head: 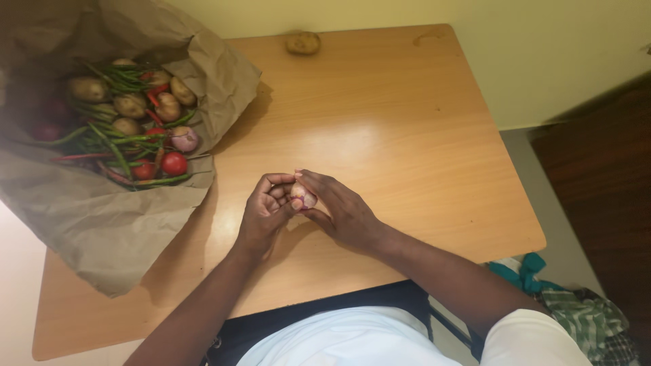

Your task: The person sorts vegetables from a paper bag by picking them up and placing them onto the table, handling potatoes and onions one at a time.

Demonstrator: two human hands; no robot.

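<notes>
We hold a small onion [302,195] between our left hand [266,211] and right hand [342,210], fingers pinched around it as if peeling, above the wooden table [420,149], right of the open paper bag [102,210] of vegetables.

Bag [102,210] left on table [420,135]; potato [302,43] behind.

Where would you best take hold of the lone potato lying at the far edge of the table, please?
Grip the potato across its short middle, coming down from above. It lies flat on the bare table with its long axis left to right, nothing touching it, so fingers can likely close on its near and far sides.
</notes>
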